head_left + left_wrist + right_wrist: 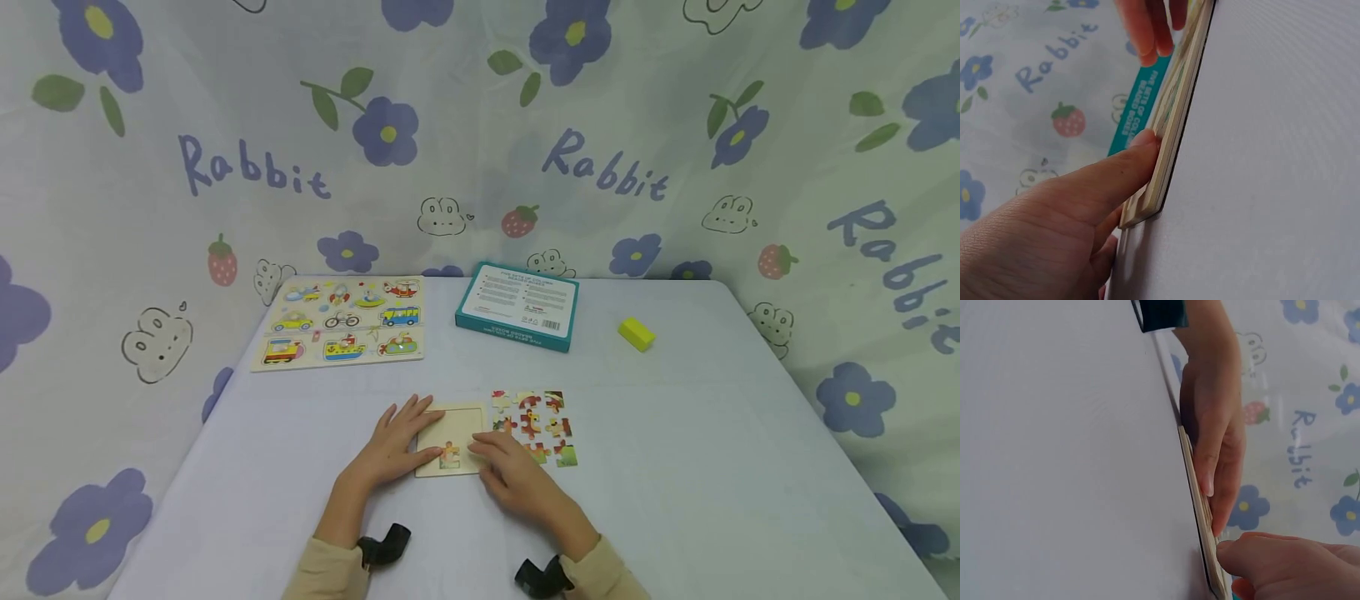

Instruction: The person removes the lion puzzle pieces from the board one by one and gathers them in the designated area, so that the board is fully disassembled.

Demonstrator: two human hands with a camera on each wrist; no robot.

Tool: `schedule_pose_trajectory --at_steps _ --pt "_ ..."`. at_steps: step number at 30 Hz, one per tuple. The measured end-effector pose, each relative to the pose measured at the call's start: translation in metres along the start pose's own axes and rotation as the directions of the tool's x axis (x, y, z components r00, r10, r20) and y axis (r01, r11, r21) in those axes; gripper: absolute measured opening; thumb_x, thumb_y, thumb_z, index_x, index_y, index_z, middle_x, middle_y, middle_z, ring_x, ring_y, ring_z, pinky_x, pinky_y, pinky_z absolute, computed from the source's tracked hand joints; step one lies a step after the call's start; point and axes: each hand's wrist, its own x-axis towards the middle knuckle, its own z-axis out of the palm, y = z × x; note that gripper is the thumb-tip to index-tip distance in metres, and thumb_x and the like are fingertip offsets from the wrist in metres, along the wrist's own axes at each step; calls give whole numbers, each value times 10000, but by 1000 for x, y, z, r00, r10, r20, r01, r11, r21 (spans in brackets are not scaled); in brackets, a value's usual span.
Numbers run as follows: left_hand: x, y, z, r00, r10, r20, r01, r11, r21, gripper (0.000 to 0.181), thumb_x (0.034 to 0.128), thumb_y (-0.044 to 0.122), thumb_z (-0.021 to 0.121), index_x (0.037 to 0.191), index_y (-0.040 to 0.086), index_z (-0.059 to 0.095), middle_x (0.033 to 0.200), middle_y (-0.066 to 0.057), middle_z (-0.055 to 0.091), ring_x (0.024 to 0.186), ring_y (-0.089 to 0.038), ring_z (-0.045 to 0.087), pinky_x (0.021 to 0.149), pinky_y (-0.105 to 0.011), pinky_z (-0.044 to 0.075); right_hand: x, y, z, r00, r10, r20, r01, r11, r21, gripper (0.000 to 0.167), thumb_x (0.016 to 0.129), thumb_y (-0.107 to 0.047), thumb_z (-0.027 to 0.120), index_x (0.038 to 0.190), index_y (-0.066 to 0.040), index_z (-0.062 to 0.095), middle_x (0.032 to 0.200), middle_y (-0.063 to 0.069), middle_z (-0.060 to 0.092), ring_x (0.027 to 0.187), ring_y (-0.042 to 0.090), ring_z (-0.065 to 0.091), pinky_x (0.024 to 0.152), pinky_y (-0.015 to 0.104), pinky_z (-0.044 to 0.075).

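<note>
A shallow wooden puzzle tray (463,422) lies flat on the table, with one jigsaw piece (449,457) at its lower middle. My left hand (392,446) rests across the tray's left side, fingers extended, its thumb reaching the piece. In the left wrist view that thumb (1141,140) presses down just inside the tray edge. My right hand (521,479) is at the tray's right side, fingers loosely bent, with nothing visible in them. Several loose jigsaw pieces (529,402) lie in rows right of the tray, some partly hidden by the right hand.
At the back left lies a wooden vehicle puzzle board (352,342). A teal and white box (517,304) sits at the back middle. A yellow block (637,333) is right of it. Behind the white table (712,467) hangs a patterned curtain (465,125).
</note>
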Motion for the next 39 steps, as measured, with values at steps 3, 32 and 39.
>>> schedule_pose_trajectory --at_steps 3,32,39 --pt "-1 0 0 1000 5 3 -5 1000 -3 586 840 440 615 1341 166 480 1472 -76 293 1372 -289 158 1078 -523 55 0 -2 2 999 -3 33 3 1000 -6 384 842 -122 635 1215 -62 563 1279 80 492 1203 201 435 987 348 379" --pt "-1 -2 -1 999 37 -8 -37 999 -19 493 889 310 586 1342 151 473 1471 -91 292 1369 -308 156 1071 -540 46 9 -11 14 991 117 65 -105 981 -164 342 909 -256 566 1226 -128 562 1238 77 451 1142 208 420 934 405 375" --pt "-2 -1 -1 999 34 -7 -34 999 -21 493 889 311 585 1342 154 473 1472 -90 290 1369 -311 155 1073 -540 44 11 -11 17 988 149 49 -137 973 -188 352 919 -248 542 1243 -110 540 1192 41 482 1106 190 423 915 377 371"
